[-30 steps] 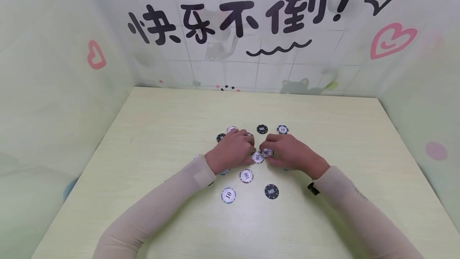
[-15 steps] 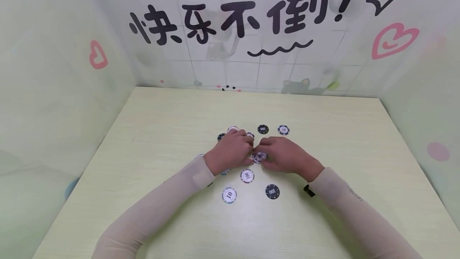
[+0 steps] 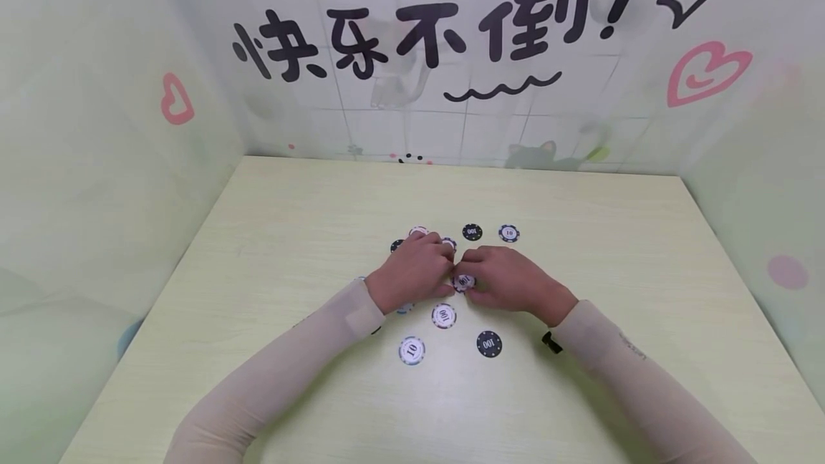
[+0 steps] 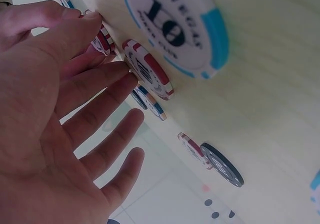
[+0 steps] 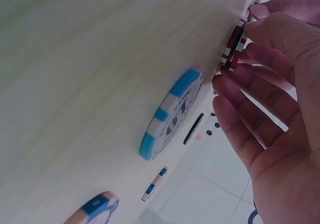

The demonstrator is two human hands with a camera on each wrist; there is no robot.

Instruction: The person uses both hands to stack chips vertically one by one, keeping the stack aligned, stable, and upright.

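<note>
We find a red-and-white 100 poker chip [image 3: 464, 282] between both hands, over a lower chip [image 5: 231, 38]. The right hand [image 3: 505, 278] pinches it; whether the left hand [image 3: 415, 271] grips, we cannot tell. Likely light, stiff, smooth: best held by its rim.

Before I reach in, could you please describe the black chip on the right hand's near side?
On the pale table, find the right hand. Nearer the camera lies a round chip marked 100, black, unlike the white chips leftward.
</note>
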